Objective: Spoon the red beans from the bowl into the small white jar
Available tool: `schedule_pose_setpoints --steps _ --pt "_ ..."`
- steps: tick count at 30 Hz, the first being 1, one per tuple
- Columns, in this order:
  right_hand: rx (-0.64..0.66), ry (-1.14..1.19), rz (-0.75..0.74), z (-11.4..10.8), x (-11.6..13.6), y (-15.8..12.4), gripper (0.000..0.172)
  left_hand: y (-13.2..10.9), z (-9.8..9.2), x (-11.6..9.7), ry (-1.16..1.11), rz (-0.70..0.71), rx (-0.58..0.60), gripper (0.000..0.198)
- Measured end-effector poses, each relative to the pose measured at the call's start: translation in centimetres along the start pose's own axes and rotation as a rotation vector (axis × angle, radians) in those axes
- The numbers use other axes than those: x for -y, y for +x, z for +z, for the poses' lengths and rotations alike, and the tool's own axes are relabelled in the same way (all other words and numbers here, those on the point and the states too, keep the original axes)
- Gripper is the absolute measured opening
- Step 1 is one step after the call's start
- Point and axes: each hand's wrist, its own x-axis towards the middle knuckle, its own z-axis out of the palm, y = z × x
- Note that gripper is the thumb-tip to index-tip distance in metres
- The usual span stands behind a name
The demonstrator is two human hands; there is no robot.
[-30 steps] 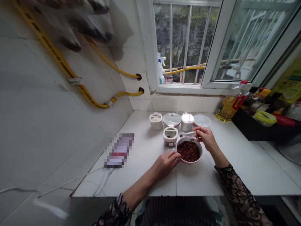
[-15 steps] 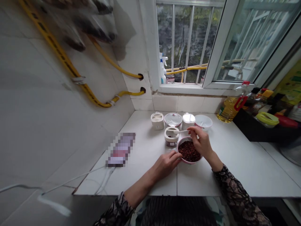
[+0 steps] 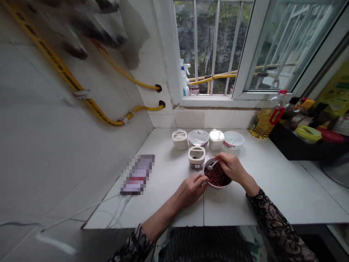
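A bowl (image 3: 219, 187) with a pink-tinged outside stands on the counter, filled with small dark red pieces like dried peppercorns (image 3: 218, 176). At its left rim, the fingers and thumb of my left hand (image 3: 192, 187) hold the bowl steady. My right hand (image 3: 231, 166) pinches a small white spoon (image 3: 211, 167), whose scoop end is over the contents at the bowl's upper left. Just behind the bowl sits an open square jar (image 3: 196, 165) with a cream rim and some dark bits inside.
Behind are a cream-lidded jar (image 3: 180, 142), a covered bowl (image 3: 198, 137), another white-lidded jar (image 3: 216, 140) and a white bowl (image 3: 234, 139). An oil bottle (image 3: 263, 122) and a black box (image 3: 283, 142) of condiments stand right. A blurred phone-like slab (image 3: 137, 174) with a cable lies left.
My right hand has brought the spoon from above the open jar down over the bowl of red pieces. My left hand stays on the bowl's rim. The whole view has shifted slightly.
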Motion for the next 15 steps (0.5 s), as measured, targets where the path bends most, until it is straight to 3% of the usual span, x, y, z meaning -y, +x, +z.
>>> schedule_pose_setpoints --steps 7,15 --pt "-0.067 0.165 0.236 -0.62 -0.96 0.08 0.021 -0.14 0.14 0.13 -0.025 0.009 0.002 0.016" --pt "-0.014 0.157 0.218 -0.66 -0.46 0.12 0.023 -0.1 -0.01 0.18 -0.03 0.007 0.007 0.016"
